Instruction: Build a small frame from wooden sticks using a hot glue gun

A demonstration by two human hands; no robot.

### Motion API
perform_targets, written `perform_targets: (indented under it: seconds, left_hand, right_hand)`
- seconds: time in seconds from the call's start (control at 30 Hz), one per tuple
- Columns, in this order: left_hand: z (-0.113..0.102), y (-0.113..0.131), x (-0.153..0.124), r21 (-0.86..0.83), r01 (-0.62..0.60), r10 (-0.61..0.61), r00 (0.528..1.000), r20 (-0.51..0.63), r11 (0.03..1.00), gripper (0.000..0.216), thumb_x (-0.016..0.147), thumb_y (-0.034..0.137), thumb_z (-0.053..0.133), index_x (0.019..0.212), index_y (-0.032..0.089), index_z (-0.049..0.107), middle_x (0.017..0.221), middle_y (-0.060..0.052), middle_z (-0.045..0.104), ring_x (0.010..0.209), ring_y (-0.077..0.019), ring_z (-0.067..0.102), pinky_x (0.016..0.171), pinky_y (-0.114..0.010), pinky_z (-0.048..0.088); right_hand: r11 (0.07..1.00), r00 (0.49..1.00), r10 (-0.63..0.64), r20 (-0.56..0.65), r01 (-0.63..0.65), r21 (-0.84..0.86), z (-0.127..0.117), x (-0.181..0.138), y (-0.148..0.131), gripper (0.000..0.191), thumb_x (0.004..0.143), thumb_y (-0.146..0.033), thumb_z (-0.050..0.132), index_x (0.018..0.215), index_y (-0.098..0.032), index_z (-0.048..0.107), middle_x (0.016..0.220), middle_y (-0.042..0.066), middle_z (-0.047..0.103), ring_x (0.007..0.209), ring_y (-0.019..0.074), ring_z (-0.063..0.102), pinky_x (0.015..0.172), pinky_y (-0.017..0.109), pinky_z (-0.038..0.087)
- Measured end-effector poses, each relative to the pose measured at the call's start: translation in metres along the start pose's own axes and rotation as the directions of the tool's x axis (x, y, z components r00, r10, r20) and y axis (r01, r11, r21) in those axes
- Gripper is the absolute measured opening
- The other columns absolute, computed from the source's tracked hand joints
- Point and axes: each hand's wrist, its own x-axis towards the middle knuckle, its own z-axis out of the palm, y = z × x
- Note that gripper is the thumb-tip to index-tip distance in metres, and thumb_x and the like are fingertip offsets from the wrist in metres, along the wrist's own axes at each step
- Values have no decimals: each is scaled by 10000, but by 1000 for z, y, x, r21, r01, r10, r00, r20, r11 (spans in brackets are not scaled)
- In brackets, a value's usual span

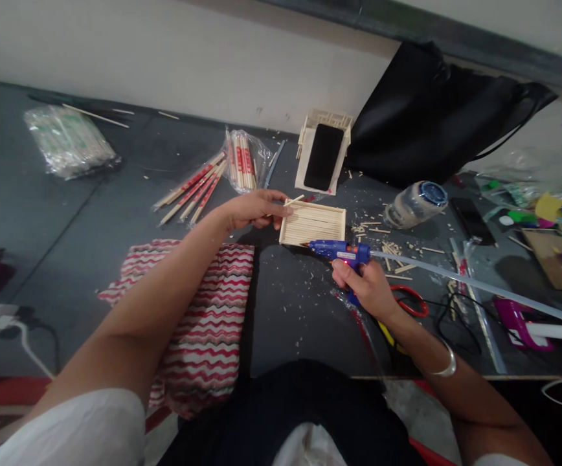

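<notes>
My left hand (256, 210) pinches a short wooden stick (294, 200) at the left edge of a small tray made of wooden sticks (313, 223) lying on the dark floor. My right hand (366, 285) grips a blue hot glue gun (342, 252) with a lit red light. Its nozzle touches the tray's near edge. A long clear glue stick (475, 285) trails out of the gun to the right.
Wrapped chopsticks (193, 189) and a bag of them (245, 162) lie at the back. A phone rests in a wooden stand (324, 155) by a black bag (436, 123). A jar (414, 204), red scissors (410, 301), a striped cloth (208, 323) and wood scraps lie around.
</notes>
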Motion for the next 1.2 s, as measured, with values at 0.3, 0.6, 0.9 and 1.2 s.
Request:
perform_targets:
  seconds: [0.3,0.6,0.9,1.2]
  left_hand:
    - [-3,-2,1,7,-3,3,1000,15,1000,333,950,239,730,1246,131,621,627,-2,598,434,-39,336,462,-221,136]
    - [-3,-1,2,12,25,-25,1000,-1,1000,429,940,260,755,1306,120,581,637,-5,603,424,-30,324,467,-244,123]
    - [-3,-2,2,11,3,-3,1000,16,1000,339,923,266,765,1216,147,644,645,-15,607,445,-42,333,470,-239,125]
    - [-4,-2,2,17,24,-24,1000,3,1000,350,925,252,751,1234,133,639,662,-20,601,468,-49,360,481,-234,132]
  right_hand:
    - [998,999,36,-36,-34,53,-1,-6,6,482,923,-541,584,565,-240,469,531,-25,499,521,127,459,575,304,375]
    - [999,998,36,-57,-35,22,-7,-11,3,489,922,-529,575,541,-241,472,528,-13,509,528,135,470,582,302,399]
    - [993,991,88,-102,-79,86,-9,-16,2,552,885,-667,618,564,-240,476,517,-17,476,518,133,432,561,303,407]
    - [992,985,104,-136,-92,86,-14,-21,4,591,877,-695,621,540,-241,449,507,-20,456,509,127,423,543,296,393]
